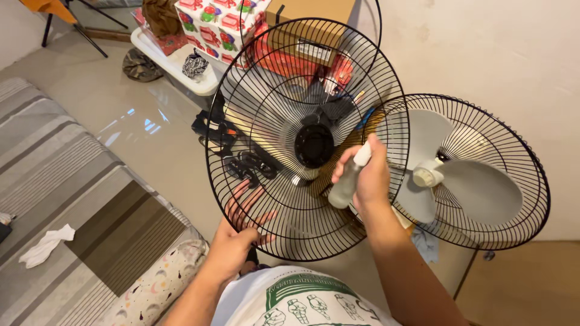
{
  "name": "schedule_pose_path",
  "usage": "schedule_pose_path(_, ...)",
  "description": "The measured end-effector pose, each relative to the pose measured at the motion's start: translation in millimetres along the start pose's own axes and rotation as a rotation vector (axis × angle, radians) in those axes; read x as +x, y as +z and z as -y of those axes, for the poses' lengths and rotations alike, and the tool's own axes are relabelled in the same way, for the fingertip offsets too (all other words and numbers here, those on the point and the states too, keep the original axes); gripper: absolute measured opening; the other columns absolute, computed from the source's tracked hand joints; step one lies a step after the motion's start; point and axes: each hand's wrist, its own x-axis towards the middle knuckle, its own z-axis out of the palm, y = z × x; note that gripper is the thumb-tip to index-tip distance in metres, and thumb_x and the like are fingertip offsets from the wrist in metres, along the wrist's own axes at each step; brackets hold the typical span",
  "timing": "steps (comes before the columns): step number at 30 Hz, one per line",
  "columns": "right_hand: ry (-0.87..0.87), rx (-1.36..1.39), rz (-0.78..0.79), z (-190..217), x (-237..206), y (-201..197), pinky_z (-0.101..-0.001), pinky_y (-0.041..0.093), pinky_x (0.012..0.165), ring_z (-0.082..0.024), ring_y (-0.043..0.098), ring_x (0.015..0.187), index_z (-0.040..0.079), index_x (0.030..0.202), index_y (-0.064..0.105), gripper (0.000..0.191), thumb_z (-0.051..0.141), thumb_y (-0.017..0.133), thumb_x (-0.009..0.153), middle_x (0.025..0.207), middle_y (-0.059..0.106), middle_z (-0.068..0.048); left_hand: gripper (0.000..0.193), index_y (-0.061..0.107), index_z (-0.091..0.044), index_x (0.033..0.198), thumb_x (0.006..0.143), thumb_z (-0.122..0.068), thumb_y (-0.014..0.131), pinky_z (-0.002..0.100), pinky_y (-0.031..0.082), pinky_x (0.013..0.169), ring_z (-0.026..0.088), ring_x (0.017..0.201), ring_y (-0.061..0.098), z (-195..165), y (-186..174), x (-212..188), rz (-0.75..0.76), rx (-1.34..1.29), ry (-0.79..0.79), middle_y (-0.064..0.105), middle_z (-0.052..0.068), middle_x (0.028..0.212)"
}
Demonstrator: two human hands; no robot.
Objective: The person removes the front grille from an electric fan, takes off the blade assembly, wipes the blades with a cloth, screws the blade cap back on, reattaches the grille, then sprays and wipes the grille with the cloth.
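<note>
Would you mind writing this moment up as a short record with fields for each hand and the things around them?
left hand: left hand grips the lower rim of the detached black wire fan guard, fingers behind the wires
right hand: right hand holds a small pale spray bottle against the guard
fan: grey fan blades sit in the rear guard, to the right
nearby: striped mattress, white sock, cardboard box

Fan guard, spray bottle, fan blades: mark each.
detached fan guard (266,78), head view, upper wire ribs.
spray bottle (344,188), head view, translucent body below the right hand's grip.
fan blades (483,192), head view, broad face of the right blade.
</note>
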Motion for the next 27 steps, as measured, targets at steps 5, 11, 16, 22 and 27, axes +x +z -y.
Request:
schedule_pose_path(5,0.064,-0.15,0.28,-22,-9,-8,-0.0379,0.05,0.046,-0.025,0.056,0.041,0.002,0.069,0.058,0.062,0.045,0.031,0.104,0.052,0.056,-0.013,0.091,0.024,-0.021,0.158,0.076,0.017,0.039,0.042,0.062,0.079,0.03,0.13,0.061,-2,7,0,-0.011,0.006,-0.008,0.047,0.008,0.153)
schedule_pose_path(11,0.398,-0.144,0.528,-49,-50,-9,-0.037,0.052,0.049,-0.025,0.057,0.043,0.0,0.072,0.06,0.059,0.042,0.033,0.104,0.053,0.059,-0.015,0.095,0.024,-0.023,0.161,0.076,0.017,0.04,0.042,0.061,0.08,0.029,0.129,0.061,-7,9,3,-0.017,0.02,-0.016,0.045,0.004,0.155)
schedule_pose_path(16,0.182,-0.014,0.46,-34,-31,8,-0.0375,0.051,0.048,-0.026,0.057,0.043,0.003,0.067,0.059,0.068,0.049,0.027,0.105,0.05,0.057,-0.015,0.096,0.024,-0.023,0.161,0.075,0.017,0.041,0.041,0.062,0.079,0.03,0.129,0.062,-4,9,5,-0.002,0.011,-0.018,0.045,0.006,0.156)
schedule_pose_path(22,-0.04,0.199,0.206,13,14,13,-0.0424,0.052,0.051,-0.029,0.057,0.048,0.006,0.068,0.056,0.067,0.054,0.026,0.105,0.054,0.055,-0.014,0.094,0.025,-0.022,0.159,0.075,0.018,0.04,0.04,0.061,0.077,0.029,0.127,0.062,6,4,2,0.009,0.032,-0.03,0.045,0.004,0.156)
schedule_pose_path(27,-0.051,0.265,0.135,20,23,8,-0.0425,0.051,0.052,-0.03,0.057,0.048,0.007,0.068,0.056,0.069,0.058,0.024,0.103,0.054,0.056,-0.013,0.098,0.026,-0.024,0.162,0.075,0.019,0.04,0.038,0.063,0.08,0.027,0.128,0.062,15,2,3,0.027,0.03,-0.048,0.046,0.002,0.156)
